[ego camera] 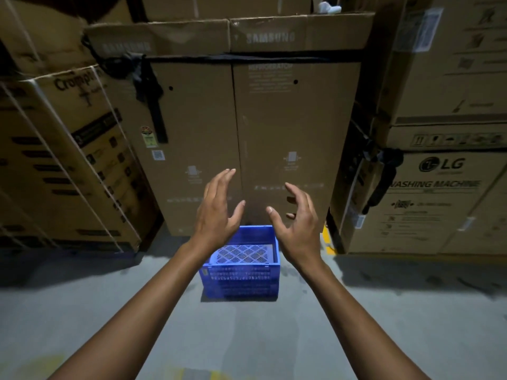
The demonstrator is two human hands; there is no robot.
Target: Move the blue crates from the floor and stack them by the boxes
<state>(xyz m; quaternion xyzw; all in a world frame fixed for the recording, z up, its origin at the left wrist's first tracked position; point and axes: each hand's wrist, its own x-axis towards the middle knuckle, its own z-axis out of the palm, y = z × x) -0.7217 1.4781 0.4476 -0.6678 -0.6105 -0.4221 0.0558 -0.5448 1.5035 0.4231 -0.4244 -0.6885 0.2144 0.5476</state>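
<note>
Head view: left hand [216,207] and right hand [296,223], both spread and holding nothing, hover above one blue crate [241,266] on the grey concrete floor [247,338]. Beyond them stands a Samsung refrigerator box [247,133]; right of the right hand, an LG washing machine box [428,201]; left, a Crompton carton [63,160].

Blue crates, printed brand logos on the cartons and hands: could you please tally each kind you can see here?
Blue crate: 1
Brand logos: 4, namely two Samsung, LG, Crompton
Hands: 2, left hand and right hand, both open
Total: 7
</note>
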